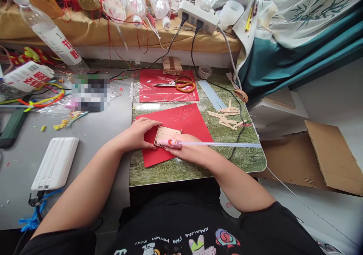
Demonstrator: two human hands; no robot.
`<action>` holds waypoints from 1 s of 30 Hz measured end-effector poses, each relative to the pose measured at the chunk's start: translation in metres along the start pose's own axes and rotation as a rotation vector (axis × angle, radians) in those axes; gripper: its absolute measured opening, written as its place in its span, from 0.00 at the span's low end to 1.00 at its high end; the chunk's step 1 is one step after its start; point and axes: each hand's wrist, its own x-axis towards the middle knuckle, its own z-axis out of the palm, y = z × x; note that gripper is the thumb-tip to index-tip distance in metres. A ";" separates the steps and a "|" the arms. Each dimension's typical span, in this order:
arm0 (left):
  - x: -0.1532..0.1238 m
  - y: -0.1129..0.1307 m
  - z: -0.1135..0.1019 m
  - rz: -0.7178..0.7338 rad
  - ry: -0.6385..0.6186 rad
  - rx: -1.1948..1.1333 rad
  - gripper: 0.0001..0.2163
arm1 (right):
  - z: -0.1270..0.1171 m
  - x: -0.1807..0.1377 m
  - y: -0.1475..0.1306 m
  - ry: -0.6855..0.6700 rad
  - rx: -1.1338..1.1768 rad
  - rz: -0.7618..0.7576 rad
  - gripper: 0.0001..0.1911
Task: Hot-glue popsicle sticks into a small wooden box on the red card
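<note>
Mid-frame, my left hand pinches the left end of a wooden panel; my right hand, most fingers hidden, clasps a pink glue gun. Lower centre, bare tabletop edges the red paper.

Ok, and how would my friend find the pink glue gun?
Start at the green wood-patterned board and find the nearer red sheet on it. The glue gun is there in the right hand, by a small panel of wooden sticks. Unlike the pale panel, it's pink, with a long see-through stick poking out.
</note>
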 end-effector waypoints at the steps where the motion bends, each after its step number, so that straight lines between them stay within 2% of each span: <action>1: 0.000 0.000 0.000 -0.001 -0.001 -0.002 0.44 | 0.000 0.000 0.000 -0.004 -0.007 -0.006 0.15; 4: 0.000 -0.001 0.001 0.001 -0.003 -0.004 0.44 | 0.001 -0.002 0.001 0.006 0.030 -0.013 0.17; 9: 0.000 -0.001 0.000 0.005 -0.006 -0.010 0.44 | 0.000 -0.007 0.000 0.056 0.114 0.061 0.19; 21: 0.001 -0.001 -0.001 -0.002 -0.014 -0.003 0.44 | 0.004 -0.002 0.010 0.044 0.002 -0.019 0.16; 30: 0.000 -0.001 0.000 0.004 -0.008 0.004 0.44 | 0.002 0.000 0.001 0.032 0.032 0.029 0.14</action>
